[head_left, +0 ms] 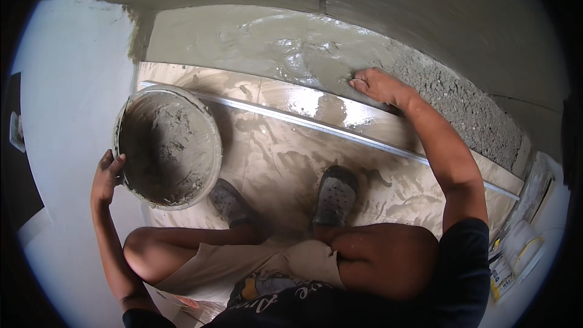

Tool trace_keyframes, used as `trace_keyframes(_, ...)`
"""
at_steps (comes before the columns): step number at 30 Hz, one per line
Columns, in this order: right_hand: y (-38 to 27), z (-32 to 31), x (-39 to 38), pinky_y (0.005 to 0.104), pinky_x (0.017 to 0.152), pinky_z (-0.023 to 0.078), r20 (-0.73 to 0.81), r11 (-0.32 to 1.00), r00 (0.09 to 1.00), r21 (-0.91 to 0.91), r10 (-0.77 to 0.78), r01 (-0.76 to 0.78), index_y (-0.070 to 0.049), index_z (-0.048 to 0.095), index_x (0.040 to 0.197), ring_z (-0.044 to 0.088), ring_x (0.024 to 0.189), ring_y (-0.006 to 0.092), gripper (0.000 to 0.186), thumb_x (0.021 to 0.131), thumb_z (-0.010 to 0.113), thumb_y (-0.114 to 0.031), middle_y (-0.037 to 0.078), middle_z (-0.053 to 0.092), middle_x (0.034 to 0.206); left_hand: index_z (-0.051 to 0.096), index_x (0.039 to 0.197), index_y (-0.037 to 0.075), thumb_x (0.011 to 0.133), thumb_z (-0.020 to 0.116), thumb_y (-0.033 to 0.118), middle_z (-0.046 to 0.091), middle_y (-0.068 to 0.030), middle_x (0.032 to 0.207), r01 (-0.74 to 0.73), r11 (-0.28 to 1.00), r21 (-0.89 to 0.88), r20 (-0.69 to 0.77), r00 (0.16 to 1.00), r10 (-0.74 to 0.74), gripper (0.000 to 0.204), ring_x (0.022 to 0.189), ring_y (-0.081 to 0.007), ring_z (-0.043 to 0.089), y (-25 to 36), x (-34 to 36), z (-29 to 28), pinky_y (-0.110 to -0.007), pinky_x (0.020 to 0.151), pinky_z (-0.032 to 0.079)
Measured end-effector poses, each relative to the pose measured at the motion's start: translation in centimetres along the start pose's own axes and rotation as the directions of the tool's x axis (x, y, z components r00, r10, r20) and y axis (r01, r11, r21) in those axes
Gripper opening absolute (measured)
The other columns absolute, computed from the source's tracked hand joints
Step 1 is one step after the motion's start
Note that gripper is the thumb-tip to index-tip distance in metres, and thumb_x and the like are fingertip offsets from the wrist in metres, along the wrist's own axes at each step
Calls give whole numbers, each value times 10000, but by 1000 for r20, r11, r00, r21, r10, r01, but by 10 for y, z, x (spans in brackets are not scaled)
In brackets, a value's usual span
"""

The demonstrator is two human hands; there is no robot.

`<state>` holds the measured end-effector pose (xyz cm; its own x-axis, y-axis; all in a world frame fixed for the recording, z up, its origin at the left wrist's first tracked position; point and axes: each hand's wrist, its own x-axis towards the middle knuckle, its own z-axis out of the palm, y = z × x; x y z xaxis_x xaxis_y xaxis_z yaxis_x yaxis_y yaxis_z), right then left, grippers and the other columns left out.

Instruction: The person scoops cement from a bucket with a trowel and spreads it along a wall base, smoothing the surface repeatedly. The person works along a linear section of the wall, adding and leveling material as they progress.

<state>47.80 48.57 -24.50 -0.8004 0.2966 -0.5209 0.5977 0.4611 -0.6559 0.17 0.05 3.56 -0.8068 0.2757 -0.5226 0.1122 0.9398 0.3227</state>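
At the left, my left hand [108, 176] grips the outer side of a round, mortar-smeared bucket [217, 155]. The bucket is tipped so that its inside shows, with grey mortar stuck to the walls and bottom. My right hand [382, 87] is closed low over the strip of wet grey mortar [225, 39] along the wall. Whatever sits in its fingers is mostly hidden. To the left of this hand the mortar is smooth and shiny; to its right lies rough, crumbly mortar [440, 88].
A long metal straightedge [291, 118] lies across the smeared beige tiles [273, 158]. My feet in grey clogs [335, 197] stand on the tiles. A white wall [79, 85] rises at the left, a grey wall [437, 18] at the back. Containers [525, 249] stand at the lower right.
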Motion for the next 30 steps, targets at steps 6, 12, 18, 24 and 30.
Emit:
trace_keyframes(6, -19, -9, 14, 545, 943, 539, -2, 887, 999, -461, -37, 32, -45, 689, 1115, 695, 1088, 422, 325, 1030, 603, -347, 215, 740, 1093, 548, 1408, -4, 999, 692, 450, 678, -89, 1277, 11, 1000, -21, 61, 998, -10, 628, 1162, -210, 639, 25, -17, 11, -367, 938, 532)
trace_keyframes(12, -44, -8, 66, 520, 962, 548, -225, 891, 974, -447, -19, -86, -48, 706, 1154, 699, 1106, 414, 315, 1049, 568, -311, 197, 746, 1145, 615, 1250, 57, 1023, 678, 396, 689, 0, 1119, -23, 998, -62, 86, 996, 29, 413, 980, -108, 612, 44, -18, 20, -320, 813, 513)
trace_keyframes(18, -27, -29, 92, 525, 1003, 523, -272, 948, 952, -239, 141, -208, -16, 724, 1165, 682, 1144, 430, 345, 1032, 578, -300, 256, 731, 1166, 617, 1223, 63, 1018, 673, 385, 676, -5, 1094, 35, 998, -55, 85, 996, -30, 386, 957, -112, 595, 23, -11, 17, -304, 782, 497)
trace_keyframes(24, 2, -47, 20, 494, 985, 523, 142, 971, 971, -170, 194, -169, 7, 738, 1155, 676, 1134, 443, 395, 1014, 660, -353, 288, 718, 1152, 595, 1328, 70, 1001, 668, 454, 675, -72, 1241, 33, 999, 2, 99, 995, -33, 509, 1065, -179, 638, 32, -10, 10, -360, 863, 543)
trace_keyframes(30, 58, -49, -31, 484, 1011, 514, 61, 934, 984, -327, 170, -142, 4, 706, 1241, 651, 1189, 427, 471, 990, 683, -393, 261, 713, 1202, 612, 1235, 88, 997, 682, 439, 667, -10, 1078, 31, 998, -61, 113, 993, -24, 430, 942, -123, 606, 40, -20, 20, -322, 774, 525)
